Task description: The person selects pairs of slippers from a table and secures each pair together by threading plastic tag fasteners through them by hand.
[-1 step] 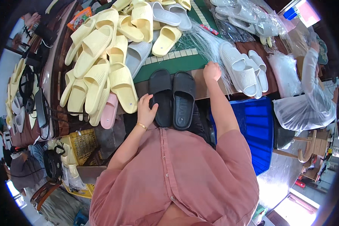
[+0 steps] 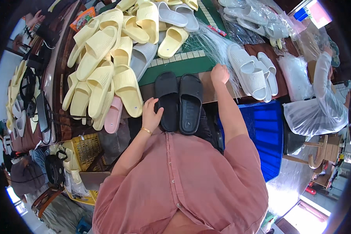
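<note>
Two black slide slippers stand side by side at the table's near edge, toes pointing away: the left black slide slipper [image 2: 167,103] and the right black slide slipper [image 2: 190,104]. My left hand [image 2: 150,114] holds the left one at its outer edge, the thumb over the footbed. Beyond the pair on the right, my right hand [image 2: 220,75] is closed with its fingers pinched together. It lies beside a spread bunch of thin clear plastic strands [image 2: 214,43]. Whatever its fingertips hold is too small to make out.
Cream slippers [image 2: 99,70] lie heaped at the left, with a pink slipper [image 2: 113,115] below. Grey slippers [image 2: 247,72] stand right of the strands. A blue crate [image 2: 263,136] is below the table's right side, a yellow crate [image 2: 87,150] at lower left. Another person's sleeve [image 2: 321,78] shows far right.
</note>
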Tool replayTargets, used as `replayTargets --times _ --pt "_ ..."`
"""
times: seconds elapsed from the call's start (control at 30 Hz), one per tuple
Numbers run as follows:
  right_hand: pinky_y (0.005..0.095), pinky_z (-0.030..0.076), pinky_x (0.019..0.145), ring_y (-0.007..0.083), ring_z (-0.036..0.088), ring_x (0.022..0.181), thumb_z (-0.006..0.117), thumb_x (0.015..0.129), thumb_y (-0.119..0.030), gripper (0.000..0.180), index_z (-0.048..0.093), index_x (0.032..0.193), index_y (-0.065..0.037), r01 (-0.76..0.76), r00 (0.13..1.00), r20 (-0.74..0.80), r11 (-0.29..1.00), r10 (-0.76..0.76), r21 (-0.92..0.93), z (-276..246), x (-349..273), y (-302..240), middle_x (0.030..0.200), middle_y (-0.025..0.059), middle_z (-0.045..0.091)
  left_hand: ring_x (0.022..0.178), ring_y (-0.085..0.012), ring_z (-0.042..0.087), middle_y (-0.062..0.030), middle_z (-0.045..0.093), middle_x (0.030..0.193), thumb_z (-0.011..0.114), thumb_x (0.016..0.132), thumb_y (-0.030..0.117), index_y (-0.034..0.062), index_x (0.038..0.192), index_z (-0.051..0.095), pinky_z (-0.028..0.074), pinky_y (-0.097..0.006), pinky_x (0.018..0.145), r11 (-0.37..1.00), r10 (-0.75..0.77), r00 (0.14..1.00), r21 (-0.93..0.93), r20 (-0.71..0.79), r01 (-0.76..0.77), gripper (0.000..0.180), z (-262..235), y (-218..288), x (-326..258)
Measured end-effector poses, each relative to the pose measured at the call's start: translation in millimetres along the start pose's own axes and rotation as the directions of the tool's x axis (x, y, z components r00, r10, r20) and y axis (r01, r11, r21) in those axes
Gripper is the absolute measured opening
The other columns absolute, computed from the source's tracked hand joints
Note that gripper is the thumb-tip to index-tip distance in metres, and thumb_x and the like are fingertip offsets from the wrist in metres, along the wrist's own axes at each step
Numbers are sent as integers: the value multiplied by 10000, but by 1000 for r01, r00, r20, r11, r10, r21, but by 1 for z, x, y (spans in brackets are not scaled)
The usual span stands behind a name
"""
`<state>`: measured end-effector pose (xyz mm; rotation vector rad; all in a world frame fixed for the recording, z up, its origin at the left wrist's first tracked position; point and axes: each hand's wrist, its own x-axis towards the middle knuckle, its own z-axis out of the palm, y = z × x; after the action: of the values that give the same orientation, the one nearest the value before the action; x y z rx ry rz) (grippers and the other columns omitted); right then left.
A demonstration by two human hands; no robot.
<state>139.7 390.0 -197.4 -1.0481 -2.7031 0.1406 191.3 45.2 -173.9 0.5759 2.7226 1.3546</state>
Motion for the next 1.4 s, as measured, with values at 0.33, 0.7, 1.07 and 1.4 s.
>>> replayTargets --times 0.33,0.7,1.07,1.4 --pt "404 483 668 323 598 755 510 779 -196 193 608 779 -30 439 797 246 809 -552 391 -22 -38 2 832 159 609 1044 -314 472 -158 482 1147 623 719 73 39 1037 544 388 -353 897 1000 30 996 0 -86 -30 330 -5 11 4" --pt "202 370 586 53 463 639 594 760 -79 46 583 762 -34 -235 762 304 194 -572 952 -142 -17 9 695 -40 527 673 -185 564 -95 549 860 603 743 30 44 978 567 473 -285 615 988 4 1000 -153 -23 -7 239 4 19 2" --pt "226 322 565 87 395 598 594 774 -67 67 536 758 -37 -238 803 -22 -354 -595 904 -177 16 9 679 -15 464 688 -138 566 -83 562 841 597 768 35 18 974 583 465 -242 616 971 -52 993 -227 104 74 207 10 11 -9" --pt "196 327 558 76 425 588 620 780 -113 100 553 803 -42 -143 848 257 268 -463 953 -149 12 -2 683 -20 480 663 -189 582 -99 583 800 604 757 63 27 941 592 475 -280 613 974 -18 992 -222 127 46 188 14 13 -10"
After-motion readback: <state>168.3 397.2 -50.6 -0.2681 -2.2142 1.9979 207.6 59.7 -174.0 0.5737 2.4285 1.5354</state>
